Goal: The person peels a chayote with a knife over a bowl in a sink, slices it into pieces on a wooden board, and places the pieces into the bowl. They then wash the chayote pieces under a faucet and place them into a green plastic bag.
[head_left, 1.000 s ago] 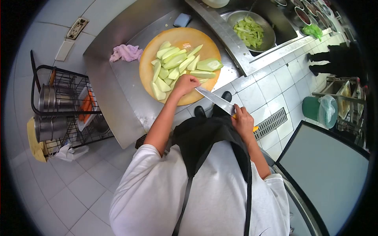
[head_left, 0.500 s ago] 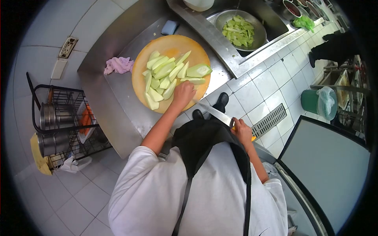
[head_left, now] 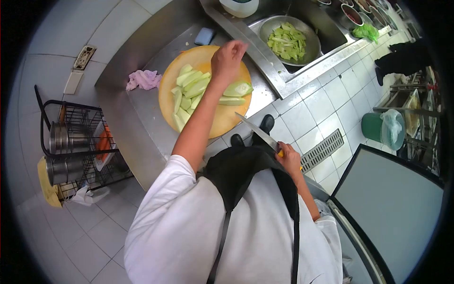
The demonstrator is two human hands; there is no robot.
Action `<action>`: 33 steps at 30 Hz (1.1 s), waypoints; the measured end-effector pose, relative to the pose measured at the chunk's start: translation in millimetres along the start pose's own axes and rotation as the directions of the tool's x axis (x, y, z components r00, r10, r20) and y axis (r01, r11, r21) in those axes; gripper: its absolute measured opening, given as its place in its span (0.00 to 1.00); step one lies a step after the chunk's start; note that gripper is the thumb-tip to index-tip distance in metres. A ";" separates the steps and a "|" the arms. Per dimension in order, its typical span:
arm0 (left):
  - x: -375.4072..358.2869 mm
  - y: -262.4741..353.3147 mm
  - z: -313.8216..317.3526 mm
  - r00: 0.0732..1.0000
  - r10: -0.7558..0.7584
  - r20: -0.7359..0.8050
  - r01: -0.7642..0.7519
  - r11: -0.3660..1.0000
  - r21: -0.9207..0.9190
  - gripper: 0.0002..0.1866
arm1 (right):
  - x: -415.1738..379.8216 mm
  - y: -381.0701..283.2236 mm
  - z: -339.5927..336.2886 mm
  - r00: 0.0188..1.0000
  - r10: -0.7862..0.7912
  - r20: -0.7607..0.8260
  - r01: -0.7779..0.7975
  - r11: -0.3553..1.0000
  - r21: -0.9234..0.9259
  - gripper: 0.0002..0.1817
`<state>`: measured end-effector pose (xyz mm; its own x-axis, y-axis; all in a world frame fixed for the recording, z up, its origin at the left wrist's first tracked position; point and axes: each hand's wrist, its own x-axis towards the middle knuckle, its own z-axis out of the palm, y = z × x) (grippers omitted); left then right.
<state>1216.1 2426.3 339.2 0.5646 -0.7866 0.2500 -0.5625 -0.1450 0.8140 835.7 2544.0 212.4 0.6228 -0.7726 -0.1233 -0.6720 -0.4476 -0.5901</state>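
So, the pan [head_left: 310, 40] holds green pieces [head_left: 287, 41] — right fingers [head_left: 283, 146] grip a knife [head_left: 264, 136]; left fingers [head_left: 238, 47] half-curled, contents unclear.

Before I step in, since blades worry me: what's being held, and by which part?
The right hand holds the knife by its yellow handle. Whether the left hand holds anything is unclear.

Head view | readable text: none | labels, brands: none legible | numbers, signs: none legible | faint black mark low on white shirt [head_left: 231, 246]: too small to read
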 end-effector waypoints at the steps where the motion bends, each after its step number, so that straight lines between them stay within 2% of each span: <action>1: -8.1 -20.9 -9.9 0.994 -0.041 0.106 0.027 0.991 0.127 0.15 | 0.7 -0.4 0.7 1.000 0.002 -0.002 -0.002 1.000 0.022 0.26; 4: -54.2 -69.6 -29.9 0.890 -0.291 0.351 0.068 0.846 0.529 0.15 | -3.9 -1.1 -2.6 0.995 0.088 0.039 -0.091 0.990 0.111 0.21; 6: -99.8 -96.7 -32.1 0.888 -0.224 0.401 -0.041 0.831 0.555 0.17 | -9.2 9.0 7.0 0.997 0.056 -0.045 -0.049 0.987 0.155 0.18; 7: -120.3 -105.8 -27.2 0.919 -0.133 0.370 -0.091 0.844 0.528 0.19 | -12.4 13.4 11.0 0.996 0.040 -0.083 -0.025 0.985 0.173 0.16; 9: -149.9 -110.2 -16.6 0.957 0.048 0.288 -0.188 0.855 0.483 0.24 | -13.6 13.2 11.9 0.992 0.129 -0.006 -0.125 0.973 0.196 0.15; 10: -155.8 -109.7 -13.8 0.950 0.032 0.309 -0.196 0.833 0.517 0.29 | -12.7 12.1 12.7 0.985 0.170 0.033 -0.173 0.964 0.203 0.15; 13: -164.4 -105.3 -7.6 0.964 -0.024 0.264 -0.138 0.802 0.581 0.28 | -1.3 -3.1 2.8 0.978 0.187 0.090 -0.203 0.950 0.238 0.15; 16: -163.4 -87.0 -10.1 0.898 -0.282 0.336 0.048 0.825 0.564 0.27 | 9.9 -12.8 0.2 0.985 0.147 0.084 -0.163 0.960 0.228 0.14; 19: -163.2 -87.7 -7.0 0.972 0.000 0.235 -0.128 0.839 0.529 0.28 | 15.8 -16.1 4.6 0.986 0.148 0.075 -0.162 0.959 0.232 0.13; 22: -147.9 -87.6 -1.6 0.934 -0.040 0.356 -0.138 0.877 0.461 0.29 | 15.5 -18.0 11.3 0.979 0.177 0.096 -0.197 0.940 0.278 0.13; 25: -142.8 -89.4 -0.8 0.913 -0.110 0.393 -0.088 0.886 0.454 0.24 | 10.1 -21.9 15.2 0.981 0.168 0.095 -0.189 0.938 0.289 0.13; 28: -156.6 -99.4 -4.5 0.931 -0.145 0.336 -0.020 0.896 0.443 0.25 | 0.4 -23.6 20.1 0.980 0.171 0.098 -0.193 0.938 0.287 0.13; 31: -171.6 -99.8 -4.3 0.961 -0.065 0.268 -0.072 0.878 0.474 0.26 | -7.2 -28.4 22.3 0.976 0.187 0.107 -0.210 0.937 0.277 0.13; 33: -172.3 -95.3 1.3 0.953 -0.010 0.304 -0.123 0.901 0.417 0.26 | -11.1 -27.3 27.0 0.980 0.179 0.091 -0.198 0.936 0.293 0.13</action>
<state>1171.7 2575.0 217.9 0.3599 -0.9303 0.0707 -0.8280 -0.2836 0.4838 857.9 2577.0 208.4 0.5264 -0.7959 -0.2990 -0.6348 -0.1340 -0.7610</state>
